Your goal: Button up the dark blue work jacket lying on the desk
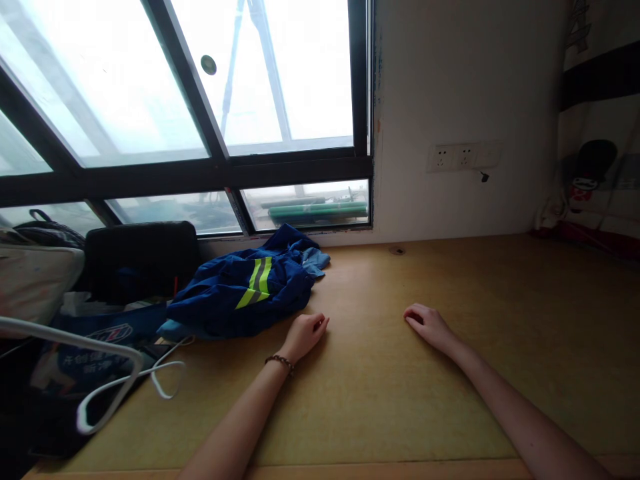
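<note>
My left hand, with a beaded bracelet at the wrist, rests on the wooden table. Its fingers are curled in loosely, and I see nothing in them. Just beyond it lies a crumpled dark blue jacket with a yellow-green and grey reflective stripe; a lighter blue cloth shows at its edges. Further right, my right hand also lies on the tabletop, fingers bent into a loose fist with nothing visible inside. The two hands are well apart.
At the left are a white bent tube, a white cable, a blue printed bag and a black case-like object. Behind the table stand a window and a wall with sockets. A patterned curtain hangs at right.
</note>
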Motion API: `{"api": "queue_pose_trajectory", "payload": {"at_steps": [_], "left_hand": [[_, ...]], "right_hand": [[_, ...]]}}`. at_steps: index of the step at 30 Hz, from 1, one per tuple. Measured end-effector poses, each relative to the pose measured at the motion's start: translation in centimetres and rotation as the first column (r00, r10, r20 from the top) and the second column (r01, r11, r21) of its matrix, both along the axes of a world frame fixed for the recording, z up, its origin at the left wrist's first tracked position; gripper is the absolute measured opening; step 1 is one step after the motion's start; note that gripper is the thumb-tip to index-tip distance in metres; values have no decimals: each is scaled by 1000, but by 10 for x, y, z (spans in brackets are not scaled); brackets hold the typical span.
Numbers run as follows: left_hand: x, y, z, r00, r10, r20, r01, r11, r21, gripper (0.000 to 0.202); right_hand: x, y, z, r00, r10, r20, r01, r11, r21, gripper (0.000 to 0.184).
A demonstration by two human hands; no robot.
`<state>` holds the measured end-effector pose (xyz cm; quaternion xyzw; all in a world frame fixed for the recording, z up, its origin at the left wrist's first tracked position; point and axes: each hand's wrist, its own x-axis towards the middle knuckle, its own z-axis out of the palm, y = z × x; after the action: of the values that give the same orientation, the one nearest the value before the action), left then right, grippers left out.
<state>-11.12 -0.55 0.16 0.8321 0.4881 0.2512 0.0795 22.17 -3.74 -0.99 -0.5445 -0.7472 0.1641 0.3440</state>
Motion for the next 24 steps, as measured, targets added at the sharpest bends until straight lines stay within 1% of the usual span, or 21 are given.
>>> {"api": "queue_pose_trajectory", "payload": {"at_steps": [11, 24], "left_hand": [[2, 0, 1, 1000, 3, 23, -2, 1000, -17, 35], [1, 0, 1, 1000, 16, -4, -16, 1000, -6, 36]], "right_hand": [[0, -1, 2, 1000, 2, -1, -2, 1000, -7, 15], [0, 0, 1, 1000, 2, -1, -2, 1000, -14, 16]]}}
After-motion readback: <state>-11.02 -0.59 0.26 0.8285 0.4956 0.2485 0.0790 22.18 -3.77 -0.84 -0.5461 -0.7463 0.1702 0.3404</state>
